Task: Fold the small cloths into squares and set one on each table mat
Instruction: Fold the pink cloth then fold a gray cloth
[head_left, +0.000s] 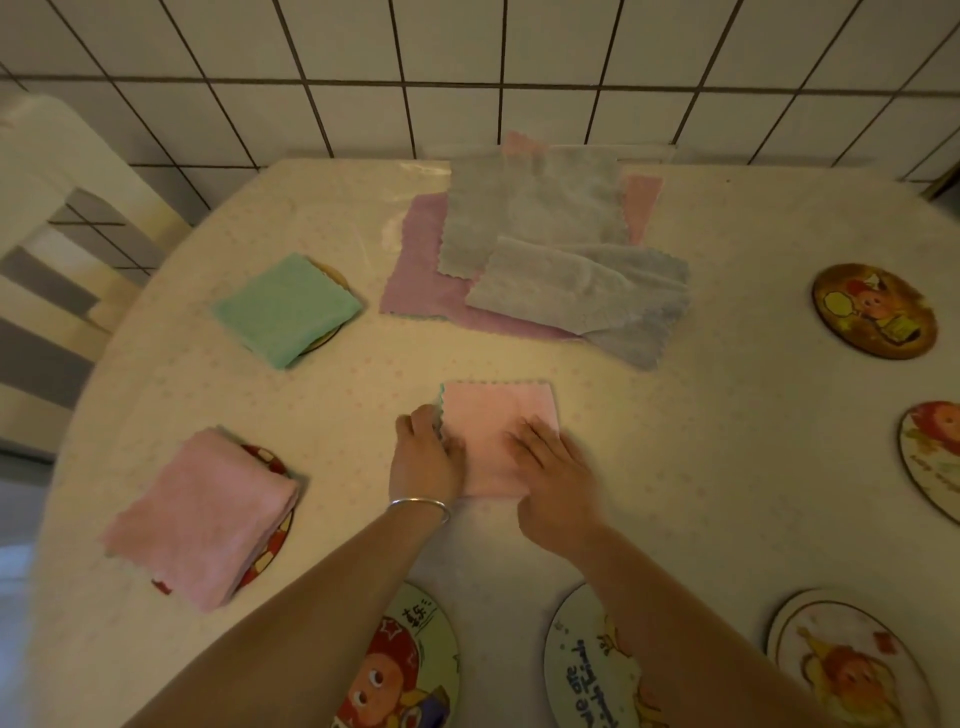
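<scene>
A pink cloth (498, 415), folded to a narrow rectangle, lies in the middle of the table. My left hand (426, 457) pinches its left edge. My right hand (556, 473) rests flat on its near right part. A folded green cloth (285, 306) covers a round mat (332, 332) at the left. A folded pink cloth (202, 519) lies on another mat (270, 545) nearer me. Unfolded grey (524, 213), purple (421, 270) and pink (641, 202) cloths are piled at the back.
Bare round picture mats sit at the right (875, 312), the far right edge (932, 457), the near right (852, 665) and under my arms (415, 665) (587, 660). A chair back (67, 234) stands left. A tiled wall (467, 62) rises behind the table.
</scene>
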